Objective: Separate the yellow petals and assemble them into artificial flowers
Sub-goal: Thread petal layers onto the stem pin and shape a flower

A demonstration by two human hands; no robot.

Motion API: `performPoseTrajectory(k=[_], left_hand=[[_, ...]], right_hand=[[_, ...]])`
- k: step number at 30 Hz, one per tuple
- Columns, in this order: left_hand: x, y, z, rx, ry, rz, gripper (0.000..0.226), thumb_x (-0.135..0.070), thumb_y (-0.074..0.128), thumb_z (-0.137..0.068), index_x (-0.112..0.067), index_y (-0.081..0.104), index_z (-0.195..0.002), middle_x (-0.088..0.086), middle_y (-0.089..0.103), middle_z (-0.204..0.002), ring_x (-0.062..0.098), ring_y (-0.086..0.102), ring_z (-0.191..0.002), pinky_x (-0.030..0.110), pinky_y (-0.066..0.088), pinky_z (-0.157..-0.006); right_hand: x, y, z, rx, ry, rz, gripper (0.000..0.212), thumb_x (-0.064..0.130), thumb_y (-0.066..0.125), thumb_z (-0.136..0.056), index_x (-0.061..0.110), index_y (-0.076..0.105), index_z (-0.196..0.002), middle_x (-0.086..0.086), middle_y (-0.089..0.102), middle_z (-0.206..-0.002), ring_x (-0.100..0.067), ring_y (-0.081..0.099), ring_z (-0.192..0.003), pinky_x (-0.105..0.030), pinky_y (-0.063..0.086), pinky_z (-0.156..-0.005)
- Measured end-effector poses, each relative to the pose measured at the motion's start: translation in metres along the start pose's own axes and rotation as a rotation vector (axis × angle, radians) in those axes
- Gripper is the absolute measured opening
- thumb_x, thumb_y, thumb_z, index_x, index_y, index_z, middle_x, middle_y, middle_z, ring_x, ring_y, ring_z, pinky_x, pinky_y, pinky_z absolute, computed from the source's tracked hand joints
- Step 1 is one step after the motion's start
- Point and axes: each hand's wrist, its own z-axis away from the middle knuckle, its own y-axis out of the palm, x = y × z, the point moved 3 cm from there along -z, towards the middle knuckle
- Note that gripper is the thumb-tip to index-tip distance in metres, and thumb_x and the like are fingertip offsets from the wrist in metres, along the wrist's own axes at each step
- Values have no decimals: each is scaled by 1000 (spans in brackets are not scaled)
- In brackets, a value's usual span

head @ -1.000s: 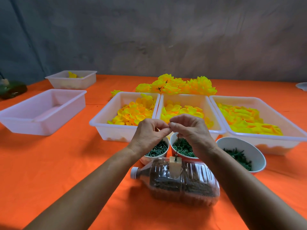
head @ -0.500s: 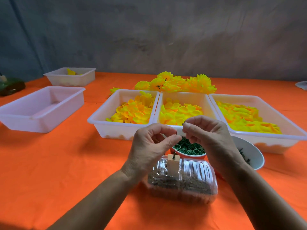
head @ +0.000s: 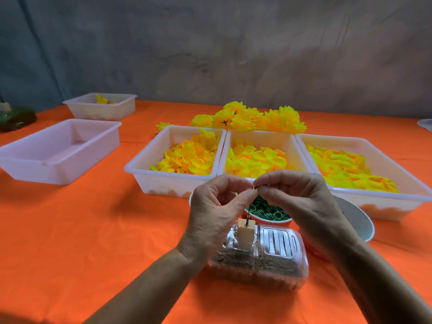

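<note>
Nearest lies a clear bottle (head: pixel 257 260) on its side, partly hidden by both wrists, with a pale block (head: pixel 245 233) on top. A thin dark stem (head: pixel 248 212) stands upright in the block. At its top the left hand (head: pixel 217 211) and right hand (head: pixel 301 202) meet, fingertips pinching it; what else they pinch is too small to tell. Behind, a bowl (head: pixel 268 212) of green rings is half hidden, and a white bowl (head: pixel 357 220) is mostly covered. Farther back, three trays of yellow petals (head: pixel 191 157) sit edge to edge, then finished flowers (head: pixel 252 118). Bare orange cloth (head: pixel 81 230) opens to the left.
</note>
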Motion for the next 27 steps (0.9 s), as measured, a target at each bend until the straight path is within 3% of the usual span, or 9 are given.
performPoseTrajectory(k=[3,8,11,17,22,27], left_hand=[[0,0,0,23,-3,19,11,-23,72,-74,-19,72,-84,19,68,-78,26,56,-62,27,48,-56],[-2,1,0,12,2,23,5,-23,72,-72,-23,74,-78,24,65,-75,24,55,-64,35,50,-61],[-3,0,0,8,15,18,5,-22,74,-72,-23,73,-77,27,64,-76,28,58,-68,43,53,-66],[-1,3,0,-15,-1,76,9,-24,74,-67,-21,75,-75,8,72,-73,19,64,-69,28,55,-67],[-3,4,2,-50,6,66,11,-29,74,-65,-21,74,-73,18,68,-69,21,54,-61,24,47,-55],[-4,4,2,-37,-9,94,11,-28,75,-64,-21,74,-72,20,69,-72,23,57,-65,26,50,-59]], right_hand=[[0,-1,0,23,14,15,11,12,68,-71,13,75,-79,-6,72,-75,-13,66,-71,-21,53,-66],[0,-1,1,-37,20,-11,13,12,72,-68,15,74,-81,-1,71,-73,-8,65,-67,-17,50,-60],[-8,0,2,-103,132,-151,18,19,78,-57,16,76,-75,0,69,-67,-8,61,-61,-16,49,-57],[-11,7,6,-131,201,-217,16,23,75,-57,20,75,-72,1,69,-70,-8,63,-69,-17,51,-61],[-5,7,4,-194,164,-264,16,28,75,-57,21,73,-71,0,68,-68,-8,64,-65,-16,49,-58],[-5,11,2,-176,175,-277,15,28,74,-58,21,73,-71,0,69,-73,-7,64,-67,-16,49,-58]])
